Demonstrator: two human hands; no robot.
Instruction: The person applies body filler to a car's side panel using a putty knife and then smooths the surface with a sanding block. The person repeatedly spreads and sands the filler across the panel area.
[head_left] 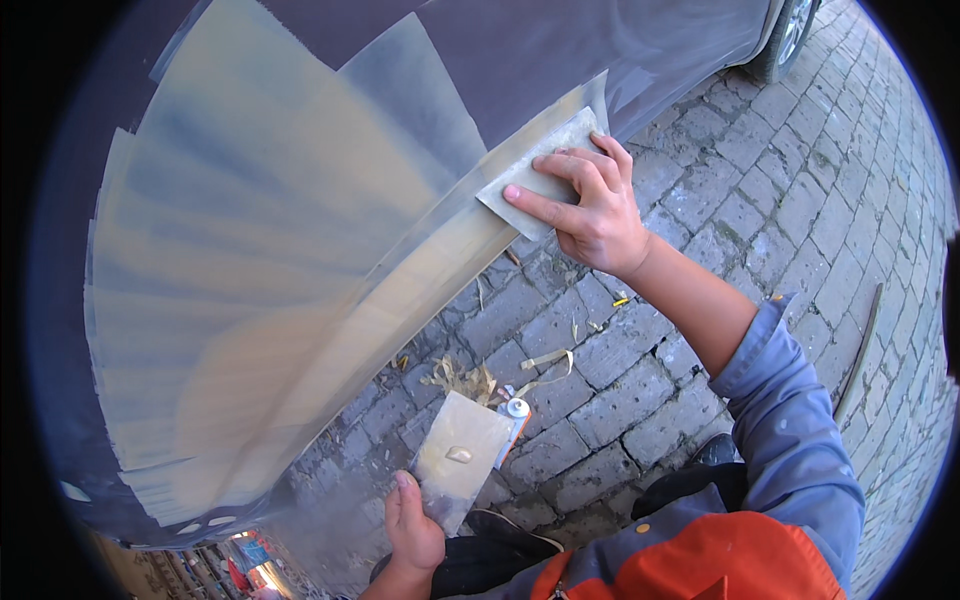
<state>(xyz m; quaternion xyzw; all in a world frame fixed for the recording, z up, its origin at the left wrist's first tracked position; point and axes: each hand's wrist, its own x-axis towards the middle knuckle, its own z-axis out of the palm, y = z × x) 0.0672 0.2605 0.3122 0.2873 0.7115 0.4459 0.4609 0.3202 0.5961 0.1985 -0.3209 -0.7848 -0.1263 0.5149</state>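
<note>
My right hand presses a thin, flat grey spreader against the lower edge of a dark car body, fingers spread over its face and holding it. Broad, fan-shaped strokes of beige filler cover the panel to the left, and a smooth beige band runs along the sill below the spreader. Lower down, my left hand grips a rectangular mixing plate by its near end, thumb on top. A small dab of putty sits mid-plate.
Grey paving bricks form the ground. Beyond the plate lie a white-capped tube and crumpled tape scraps. A car wheel stands at the upper right, a thin strip lies at the right, and colourful items sit at lower left.
</note>
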